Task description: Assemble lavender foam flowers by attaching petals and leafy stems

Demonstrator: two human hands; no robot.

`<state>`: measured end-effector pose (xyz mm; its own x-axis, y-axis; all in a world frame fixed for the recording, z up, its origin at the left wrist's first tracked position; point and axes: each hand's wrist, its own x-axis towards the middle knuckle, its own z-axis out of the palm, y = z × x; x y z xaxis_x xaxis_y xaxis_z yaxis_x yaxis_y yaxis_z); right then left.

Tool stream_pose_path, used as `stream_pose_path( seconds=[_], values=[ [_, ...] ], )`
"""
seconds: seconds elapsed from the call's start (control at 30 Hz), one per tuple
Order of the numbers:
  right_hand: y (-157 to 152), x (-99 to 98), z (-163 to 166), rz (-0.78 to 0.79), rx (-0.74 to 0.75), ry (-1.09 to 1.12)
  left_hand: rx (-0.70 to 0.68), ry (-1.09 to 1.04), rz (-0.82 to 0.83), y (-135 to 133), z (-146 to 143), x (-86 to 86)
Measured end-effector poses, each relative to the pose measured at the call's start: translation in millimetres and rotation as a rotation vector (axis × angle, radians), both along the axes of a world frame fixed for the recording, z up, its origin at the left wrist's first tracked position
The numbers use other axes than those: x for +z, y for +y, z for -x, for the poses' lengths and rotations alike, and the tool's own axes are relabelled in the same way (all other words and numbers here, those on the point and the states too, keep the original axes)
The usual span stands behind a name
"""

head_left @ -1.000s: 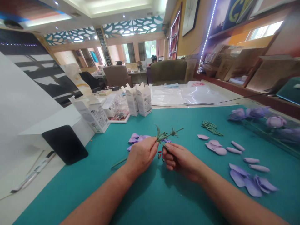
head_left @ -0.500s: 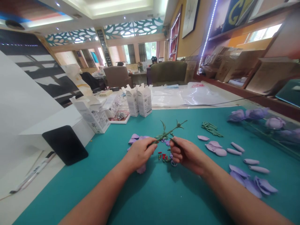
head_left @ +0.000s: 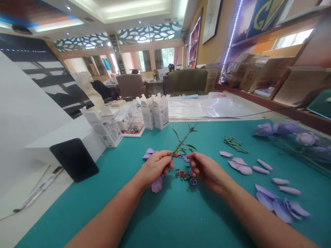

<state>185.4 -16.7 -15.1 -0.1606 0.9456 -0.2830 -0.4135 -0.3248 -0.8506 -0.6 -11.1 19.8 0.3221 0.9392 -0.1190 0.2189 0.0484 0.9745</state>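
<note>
My left hand [head_left: 156, 166] pinches the lower end of a green toy flower stem [head_left: 183, 139], which slants up and away with small leaves along it. My right hand [head_left: 204, 168] is curled just right of it, fingertips close to the stem's base; what it holds, if anything, I cannot make out. Under the hands on the teal mat [head_left: 165, 213] lie small red and green pieces [head_left: 181, 174], purple wheel-shaped pieces [head_left: 193, 181] and a purple petal [head_left: 157, 185]. More purple petals [head_left: 149, 153] lie behind my left hand.
Loose purple petals [head_left: 271, 186] spread over the mat's right side, with a bundle of green sticks [head_left: 234, 143] further back. Finished purple flowers [head_left: 284, 129] lie at the far right. White cartons [head_left: 155, 112], a parts tray [head_left: 133, 129] and a black pad [head_left: 73, 158] stand on the left.
The stem has swung from nearly level to steeply upward. Both hands have come lower and closer to the mat, and my right hand has let go of the stem's middle.
</note>
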Motion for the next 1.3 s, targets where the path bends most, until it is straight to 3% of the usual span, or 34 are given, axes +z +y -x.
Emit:
stream_pose_path(
  seconds=[0.2, 0.57, 0.73, 1.0, 1.23, 1.3],
  values=[
    [-2.2, 2.5, -1.2, -0.082, 0.055, -0.109, 0.066, -0.144, 0.075, 0.7, -1.8, 0.0],
    [20.7, -7.0, -32.6, -0.236, -0.112, -0.325, 0.204, -0.366, 0.056, 6.4, 4.1, 1.9],
    [24.0, -6.4, -35.9, -0.316, -0.155, -0.598, 0.205, -0.394, 0.04, 6.2, 4.3, 1.3],
    [19.6, -13.5, -30.0, -0.577, -0.022, -1.072, 0.206, -0.384, 0.033, 6.7, 4.0, 0.8],
    [10.7, -9.7, -23.2, -0.747, 0.164, -1.249, 0.203, -0.377, 0.027, 7.3, 4.5, -0.7],
    [6.6, -5.7, -20.8, -0.784, 0.275, -1.297, 0.209, -0.372, 0.027, 7.1, 4.4, -0.4]
  ],
)
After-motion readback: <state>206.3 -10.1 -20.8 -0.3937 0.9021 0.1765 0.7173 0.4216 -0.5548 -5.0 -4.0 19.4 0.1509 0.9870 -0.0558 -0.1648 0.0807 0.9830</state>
